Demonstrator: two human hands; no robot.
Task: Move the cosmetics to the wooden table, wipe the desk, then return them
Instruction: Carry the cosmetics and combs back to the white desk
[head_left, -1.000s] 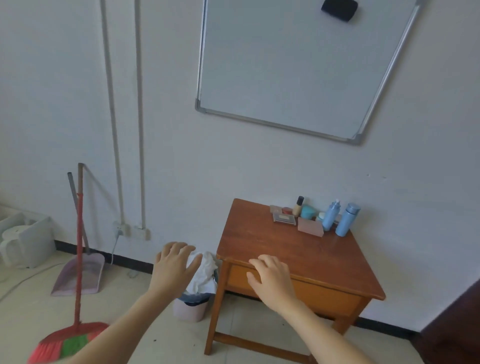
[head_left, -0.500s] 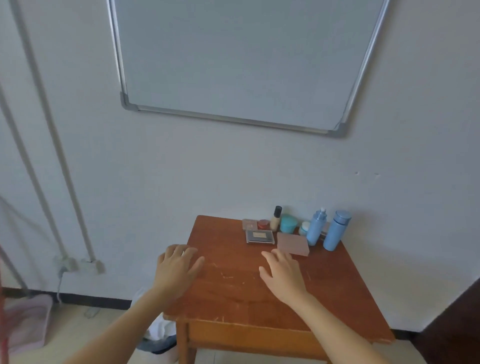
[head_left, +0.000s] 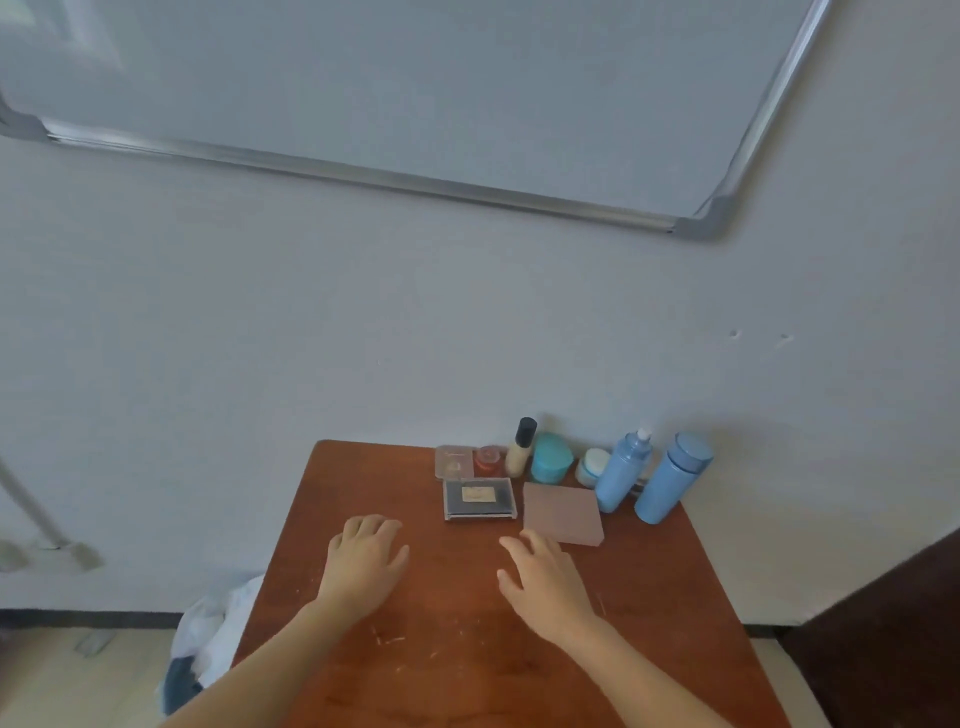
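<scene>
Centrally, lower half of frame: wooden tabletop (head_left: 467, 649), reddish-brown, scratched, its far edge against a white wall.

Cosmetics, all grouped at the tabletop's far right, just right of frame centre:
- clear flat case (head_left: 454, 461), leftmost of the back row.
- small red jar (head_left: 489, 458), just beside it.
- beige bottle (head_left: 521, 449), black cap, upright.
- teal jar (head_left: 551, 458), right of the beige bottle.
- small white-lidded jar (head_left: 592, 465), partly hidden by the next item.
- blue pump bottle (head_left: 621, 473), upright.
- blue capped bottle (head_left: 670, 475), upright, rightmost.
- dark palette (head_left: 479, 499) in a clear case, lying flat in front of the clear flat case and the red jar.
- pink flat box (head_left: 563, 513), lying flat, just right of the dark palette.

Left hand (head_left: 363, 561): palm down over the tabletop, left of centre, grip slack, fingers loosely extended, holding nothing.

Right hand (head_left: 545, 582): palm down, fingers spread, grip on nothing; fingertips just beside the pink box's near edge, contact not discernible.

Upper frame: whiteboard (head_left: 415, 78), metal-framed, tilted in view.

Lower left: bin (head_left: 208, 649) with white bag, beside the tabletop.

Lower right corner: dark furniture (head_left: 883, 623), kind indistinct.
</scene>
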